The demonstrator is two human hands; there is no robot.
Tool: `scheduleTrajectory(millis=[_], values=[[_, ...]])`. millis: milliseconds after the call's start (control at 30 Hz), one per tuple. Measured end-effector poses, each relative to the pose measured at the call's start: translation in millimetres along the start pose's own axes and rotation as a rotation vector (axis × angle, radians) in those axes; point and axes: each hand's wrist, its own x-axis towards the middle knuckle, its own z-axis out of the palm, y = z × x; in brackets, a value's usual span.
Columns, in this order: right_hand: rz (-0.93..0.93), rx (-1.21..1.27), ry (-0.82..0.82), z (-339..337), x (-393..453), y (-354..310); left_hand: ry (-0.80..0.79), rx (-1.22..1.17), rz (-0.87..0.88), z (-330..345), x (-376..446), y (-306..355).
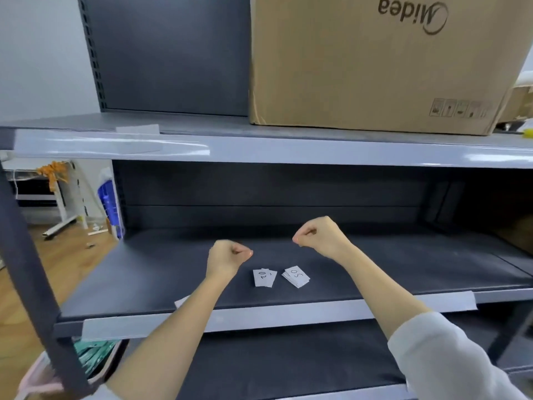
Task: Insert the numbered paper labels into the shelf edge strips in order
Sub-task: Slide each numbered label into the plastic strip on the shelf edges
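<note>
Two small stacks of white paper labels lie on the dark middle shelf: the left stack (264,278) and the right stack (296,276), each with a handwritten number on top. My left hand (227,259) is a closed fist just left of them, above the shelf. Farther back and to the right, my right hand (318,236) is also a closed fist. Neither holds anything I can see. The middle shelf's pale edge strip (288,313) runs across below the labels. The upper shelf's edge strip (259,151) runs across above.
A large brown cardboard box (375,62) stands on the upper shelf at right. A dark upright post (31,272) slants along the left. A pink bin (95,362) sits low left. Wooden floor and clutter show beyond the shelf's left side.
</note>
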Motion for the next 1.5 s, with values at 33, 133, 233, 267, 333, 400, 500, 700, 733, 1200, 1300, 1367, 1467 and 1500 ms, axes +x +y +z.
scheduleTrajectory(millis=[33, 133, 233, 267, 333, 400, 500, 700, 733, 1200, 1300, 1367, 1467, 1500], values=[[0.012, -0.003, -0.014, 0.7, 5.0, 9.2, -0.001, 0.016, -0.021, 8.9, 4.5, -7.9], [0.03, 0.008, -0.059, 1.9, 21.2, 35.3, 0.026, 0.07, -0.136, 35.7, 17.7, -34.0], [0.012, 0.018, -0.096, 0.9, 36.9, 58.5, 0.036, 0.14, -0.319, 52.2, 24.8, -50.0], [0.005, 0.019, -0.107, -0.2, 42.3, 65.3, 0.016, 0.176, -0.385, 56.1, 27.1, -53.3], [0.004, 0.03, -0.126, -1.3, 51.8, 76.5, -0.019, 0.224, -0.469, 62.4, 31.8, -60.2], [0.009, 0.038, -0.155, -0.1, 59.1, 84.1, -0.019, 0.249, -0.522, 67.1, 36.1, -62.8], [0.031, 0.056, -0.18, 5.1, 65.5, 91.9, -0.02, 0.269, -0.585, 75.1, 38.8, -61.8], [0.072, 0.07, -0.197, 14.2, 68.2, 102.9, -0.027, 0.256, -0.624, 82.3, 45.5, -63.5], [0.073, 0.072, -0.197, 15.2, 69.1, 103.8, -0.032, 0.26, -0.619, 83.2, 46.2, -63.2], [0.068, 0.07, -0.187, 23.3, 79.5, 103.2, -0.216, 0.338, -0.63, 76.0, 57.4, -59.2], [0.065, 0.065, -0.192, 24.7, 80.5, 102.8, -0.209, 0.346, -0.646, 58.9, 63.8, -52.9], [0.064, 0.068, -0.189, 25.3, 81.4, 102.5, -0.209, 0.407, -0.642, 45.5, 69.8, -47.5], [0.064, 0.064, -0.186, 25.8, 81.9, 104.0, -0.216, 0.511, -0.628, 30.3, 78.4, -45.5], [0.065, 0.059, -0.186, 25.8, 81.5, 105.1, -0.22, 0.54, -0.63, 27.9, 81.1, -48.6]])
